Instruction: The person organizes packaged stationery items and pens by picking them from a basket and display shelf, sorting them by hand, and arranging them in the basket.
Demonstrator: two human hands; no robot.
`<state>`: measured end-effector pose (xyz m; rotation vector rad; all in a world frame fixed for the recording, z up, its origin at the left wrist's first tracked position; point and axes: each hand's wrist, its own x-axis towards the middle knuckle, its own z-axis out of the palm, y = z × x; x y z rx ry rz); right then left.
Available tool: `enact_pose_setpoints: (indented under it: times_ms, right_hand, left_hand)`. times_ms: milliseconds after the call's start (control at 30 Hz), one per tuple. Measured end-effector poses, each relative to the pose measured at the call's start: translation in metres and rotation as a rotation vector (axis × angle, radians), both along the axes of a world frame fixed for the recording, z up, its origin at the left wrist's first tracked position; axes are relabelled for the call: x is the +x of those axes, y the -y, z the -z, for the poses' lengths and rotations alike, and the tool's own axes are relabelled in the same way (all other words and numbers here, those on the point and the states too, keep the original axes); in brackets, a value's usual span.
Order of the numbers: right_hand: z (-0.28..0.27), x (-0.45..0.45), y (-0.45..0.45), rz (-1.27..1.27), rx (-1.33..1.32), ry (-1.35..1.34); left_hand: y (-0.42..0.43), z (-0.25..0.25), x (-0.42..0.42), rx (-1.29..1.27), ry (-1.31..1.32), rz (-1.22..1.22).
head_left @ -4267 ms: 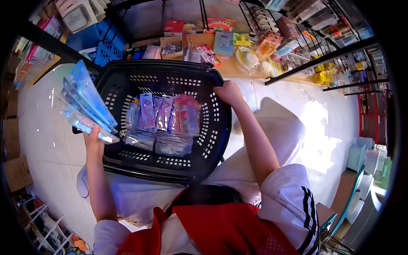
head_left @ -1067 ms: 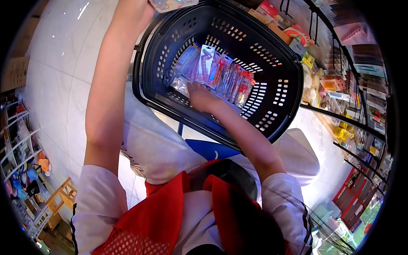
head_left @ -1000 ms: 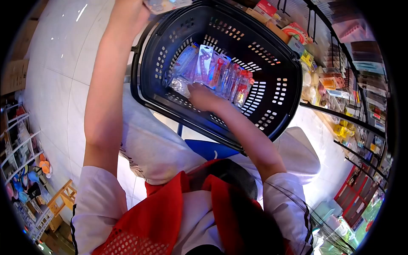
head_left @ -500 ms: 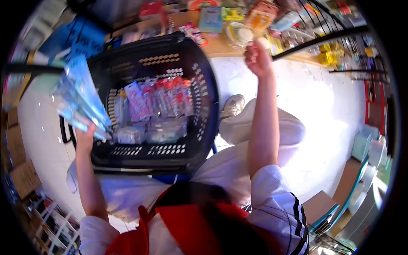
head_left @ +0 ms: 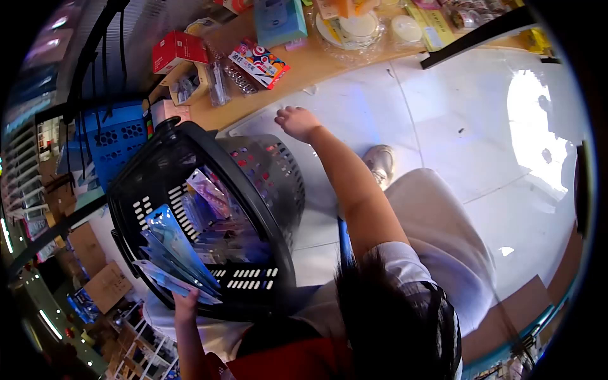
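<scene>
My left hand (head_left: 186, 300) holds a fanned bunch of light-blue packages (head_left: 174, 247) at the near left rim of the black basket (head_left: 288, 259). The basket is tilted, and inside it lie a pink-and-purple package (head_left: 210, 193) and several clear packets (head_left: 218, 244). My right hand (head_left: 297, 121) is empty, its fingers a little curled and apart, over the floor beside the wooden shelf edge, to the right of the basket's far side.
On the wooden shelf (head_left: 231, 111) are a red box (head_left: 179, 52), a colourful packet (head_left: 259, 63), a blue box (head_left: 278, 22) and wrapped round items (head_left: 361, 28). A blue crate (head_left: 114, 142) stands at the left. My shoe (head_left: 380, 163) rests on the tiled floor.
The view has turned and moved nearer the shelf. My right hand has come from the shelf's right part to beside the basket. My left hand keeps the blue packages, now over the basket.
</scene>
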<state>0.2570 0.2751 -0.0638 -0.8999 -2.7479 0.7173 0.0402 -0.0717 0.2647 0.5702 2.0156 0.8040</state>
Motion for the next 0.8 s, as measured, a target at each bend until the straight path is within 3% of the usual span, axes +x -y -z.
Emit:
enact_pose_setpoints:
  times_ms: [33,133,233,267,367,400,467,600,700,800]
  right_hand:
    - [0.005,-0.013,-0.004,-0.130,0.042,0.020]
    - [0.040,-0.043,-0.003,-0.164,0.357,-0.085]
    - [0.052,-0.050,0.003,-0.130,0.336,0.022]
    - [0.047,-0.050,0.007,-0.083,0.170,0.081]
    - [0.049,-0.053,0.006,-0.041,0.250,0.167]
    - [0.044,-0.054,0.002,-0.087,0.160,0.182]
    - [0.022,-0.042,-0.005,-0.097,0.135,0.095]
    - [-0.016,0.004,-0.002,0.091,0.000,-0.130]
    - [-0.088,0.046,0.003,0.346,-0.035,-0.480]
    - [-0.168,0.093,-0.002,0.459,0.001,-0.537]
  left_hand:
    - [-0.005,-0.003,0.005,-0.002,0.010,-0.023]
    - [-0.012,-0.009,0.016,-0.059,0.018,-0.049]
    - [-0.027,-0.019,0.034,-0.103,0.046,-0.088]
    - [-0.024,-0.019,0.034,-0.094,0.042,-0.095]
    - [-0.011,-0.022,0.035,-0.049,0.017,-0.122]
    - [-0.007,-0.024,0.035,-0.036,0.006,-0.128]
    - [-0.002,-0.029,0.036,-0.032,-0.007,-0.198]
    - [-0.001,-0.024,0.016,0.105,0.026,-0.011]
    - [-0.021,-0.021,-0.011,0.094,0.068,0.123]
    - [-0.045,-0.020,-0.025,0.239,0.010,0.222]
